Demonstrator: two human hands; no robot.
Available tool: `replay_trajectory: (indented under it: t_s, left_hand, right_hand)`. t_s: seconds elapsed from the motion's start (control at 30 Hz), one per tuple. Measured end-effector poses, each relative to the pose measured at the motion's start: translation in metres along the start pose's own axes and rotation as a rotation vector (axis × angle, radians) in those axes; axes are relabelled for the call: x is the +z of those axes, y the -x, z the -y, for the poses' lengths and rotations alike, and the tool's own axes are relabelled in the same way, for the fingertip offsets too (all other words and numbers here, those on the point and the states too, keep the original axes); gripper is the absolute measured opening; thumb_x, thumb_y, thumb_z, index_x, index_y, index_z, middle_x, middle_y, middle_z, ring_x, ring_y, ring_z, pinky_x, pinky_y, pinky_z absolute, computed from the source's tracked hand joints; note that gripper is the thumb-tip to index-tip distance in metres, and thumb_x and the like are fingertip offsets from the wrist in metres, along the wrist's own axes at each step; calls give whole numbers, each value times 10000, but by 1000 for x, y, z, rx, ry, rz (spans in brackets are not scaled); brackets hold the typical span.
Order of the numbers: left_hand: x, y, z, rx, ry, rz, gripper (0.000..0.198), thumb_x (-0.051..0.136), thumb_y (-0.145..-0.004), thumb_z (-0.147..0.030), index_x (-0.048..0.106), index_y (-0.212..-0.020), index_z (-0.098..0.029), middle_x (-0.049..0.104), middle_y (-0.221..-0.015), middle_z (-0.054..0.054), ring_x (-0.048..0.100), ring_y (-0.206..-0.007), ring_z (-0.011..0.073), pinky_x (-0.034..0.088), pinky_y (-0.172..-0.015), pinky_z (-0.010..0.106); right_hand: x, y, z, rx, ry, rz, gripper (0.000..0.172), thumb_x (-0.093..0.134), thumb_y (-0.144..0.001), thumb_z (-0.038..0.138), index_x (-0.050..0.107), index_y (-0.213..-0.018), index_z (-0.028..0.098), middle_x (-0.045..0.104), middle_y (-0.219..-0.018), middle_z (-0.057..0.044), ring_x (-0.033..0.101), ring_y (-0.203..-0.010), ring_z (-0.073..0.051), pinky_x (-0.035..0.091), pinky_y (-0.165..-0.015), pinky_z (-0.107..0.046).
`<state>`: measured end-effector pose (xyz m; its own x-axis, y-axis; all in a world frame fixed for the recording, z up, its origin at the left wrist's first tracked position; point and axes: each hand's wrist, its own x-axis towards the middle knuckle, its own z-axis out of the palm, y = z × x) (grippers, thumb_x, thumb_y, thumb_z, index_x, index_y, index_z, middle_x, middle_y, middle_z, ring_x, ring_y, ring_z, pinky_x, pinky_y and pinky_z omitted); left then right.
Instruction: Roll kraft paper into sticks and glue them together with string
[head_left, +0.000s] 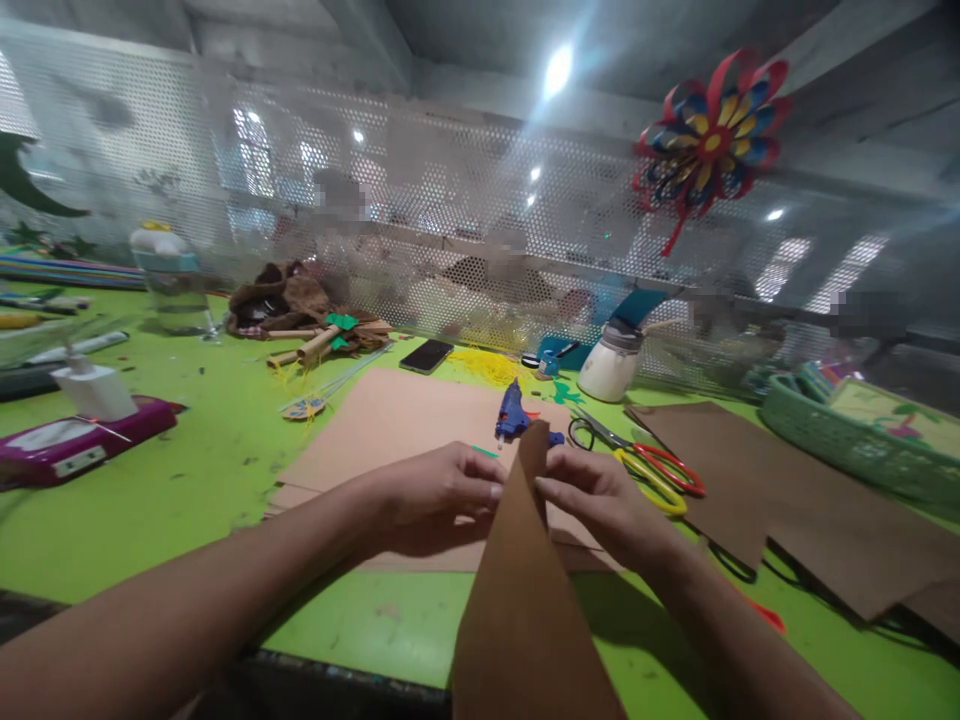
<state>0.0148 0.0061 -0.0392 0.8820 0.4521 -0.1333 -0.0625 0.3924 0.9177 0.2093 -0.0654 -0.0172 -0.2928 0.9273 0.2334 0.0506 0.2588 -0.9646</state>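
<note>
A long brown paper sheet (517, 610), folded to a narrow top, stands tilted between my hands and runs down toward me past the table's front edge. My left hand (442, 490) is closed on its left side near the upper end. On the opposite side, my right hand (600, 490) pinches the same sheet, thumb against the paper. Beneath them lie several light tan paper sheets (397, 420). Just beyond the fold rests a blue glue gun (513, 412), partly hidden by the brown paper. Scissors with red and yellow handles (660, 475) lie beside my right hand.
At the back are a phone (426, 355), yellow shreds (491, 367), a white jar (611, 365) and rolled paper pieces (319, 345). A purple power strip (86, 440) sits left. Dark brown sheets (817, 490) and a green basket (847, 440) occupy the right.
</note>
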Motion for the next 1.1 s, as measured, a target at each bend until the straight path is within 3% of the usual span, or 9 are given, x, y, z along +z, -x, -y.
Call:
replay_trajectory:
  t_s: [0.17,0.27,0.37,0.5,0.73,0.93,1.1]
  left_hand:
    - [-10,-2,-23,126,-114,-250,260,686,-737,-361,658,-808,-113,623,-760,47,540,-690,126,408,-676,256]
    - [-4,0,-20,75,-197,-198,283,643,-772,-396,642,-831,-120,594,-761,33,512,-683,117,385,-641,245]
    - [8,3,-8,49,-309,-154,176,674,-728,-297,621,-777,-137,523,-656,-25,454,-604,92,331,-559,218]
    - [10,4,-4,72,-407,-214,111,629,-740,-250,585,-729,-148,475,-587,-51,421,-541,80,294,-503,211]
    - [-17,-2,-25,210,-641,-259,219,690,-695,-324,604,-661,-125,547,-573,-26,467,-544,87,349,-520,205]
    - [-21,-2,-27,191,-719,-248,210,670,-703,-322,615,-680,-121,550,-559,-26,479,-522,90,366,-501,199]
    - [-13,2,-25,207,-872,-287,145,569,-768,-266,639,-748,-141,594,-613,-14,526,-568,109,381,-531,203]
  right_hand:
    - [-8,-3,-1,130,353,133,207,509,-888,310,655,-936,171,645,-843,-34,581,-763,-160,456,-690,-269]
    - [-7,-6,1,40,668,167,199,491,-879,244,675,-883,168,657,-797,-33,574,-746,-170,442,-680,-270]
    - [-1,-8,3,4,765,168,218,471,-873,196,687,-872,168,676,-770,-33,585,-713,-170,440,-651,-266]
    - [3,-8,3,4,755,99,208,495,-859,200,701,-855,172,694,-791,-37,606,-727,-172,447,-657,-269]
    - [-6,-6,-7,7,579,-139,190,568,-795,166,717,-909,193,722,-880,-35,642,-796,-188,489,-701,-288]
    - [-10,-6,-18,22,457,-144,213,602,-776,183,735,-942,193,732,-917,-50,656,-837,-207,500,-736,-313]
    - [-9,-7,-22,73,409,-147,201,595,-786,196,733,-930,171,729,-882,-58,656,-794,-198,503,-687,-298]
